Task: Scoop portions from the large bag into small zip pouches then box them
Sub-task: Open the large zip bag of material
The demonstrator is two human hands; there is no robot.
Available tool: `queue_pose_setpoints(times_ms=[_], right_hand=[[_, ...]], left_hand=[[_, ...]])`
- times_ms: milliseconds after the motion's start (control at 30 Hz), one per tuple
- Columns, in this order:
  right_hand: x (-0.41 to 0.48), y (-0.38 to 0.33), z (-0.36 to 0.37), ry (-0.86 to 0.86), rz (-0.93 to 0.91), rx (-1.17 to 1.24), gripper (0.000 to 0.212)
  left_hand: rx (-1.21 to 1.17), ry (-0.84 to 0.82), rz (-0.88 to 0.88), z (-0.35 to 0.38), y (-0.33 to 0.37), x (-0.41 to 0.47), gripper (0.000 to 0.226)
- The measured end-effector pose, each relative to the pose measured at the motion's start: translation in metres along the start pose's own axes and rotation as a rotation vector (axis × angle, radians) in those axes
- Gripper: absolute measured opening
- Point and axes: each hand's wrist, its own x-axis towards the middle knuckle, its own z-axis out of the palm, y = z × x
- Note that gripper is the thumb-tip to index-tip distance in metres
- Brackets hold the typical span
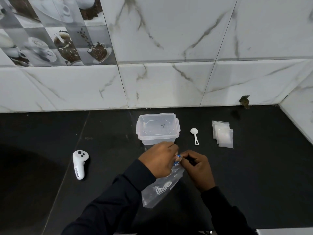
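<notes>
L hand (159, 160) + R hand (197, 165): both narrow, fingertips pinching the blue-edged mouth of large bag (160, 189). Bag lies on counter (110, 133), body trailing toward 7 o'clock. Step, prob.: opening the seal. Pull the lips apart evenly and keep the mouth raised to avoid spills. Outward: clear box (158, 128) at 12 o'clock, scoop (194, 135) at 1, small zip pouches (223, 134) at 2, controller (79, 164) at 9.

A single wide-angle camera sits on the person's head, looking forward and down across the black table (237, 175) toward the tiled wall (169, 39). It is near: the left grip (157, 160) and right grip (198, 167) sit low at centre.
</notes>
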Motion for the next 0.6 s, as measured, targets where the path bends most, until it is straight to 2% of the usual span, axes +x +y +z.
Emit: queue_pose_setpoints(times_ms=[33,267,467,600], right_hand=[[0.000,-0.001,-0.004,-0.020,0.001,-0.045,0.004],[0.007,-0.008,-0.022,-0.074,-0.133,-0.352,0.018],[0.001,-0.008,-0.016,0.040,-0.131,-0.328,0.013],[0.000,-0.008,-0.021,0.088,-0.105,-0.358,0.020]], left_hand=[[0.002,-0.019,0.001,-0.002,0.000,0.001,0.014],[-0.096,-0.074,-0.004,-0.005,0.002,0.011,0.008],[-0.239,-0.033,-0.045,-0.002,0.007,0.011,0.007],[-0.277,-0.050,-0.094,-0.002,-0.001,0.000,0.004]])
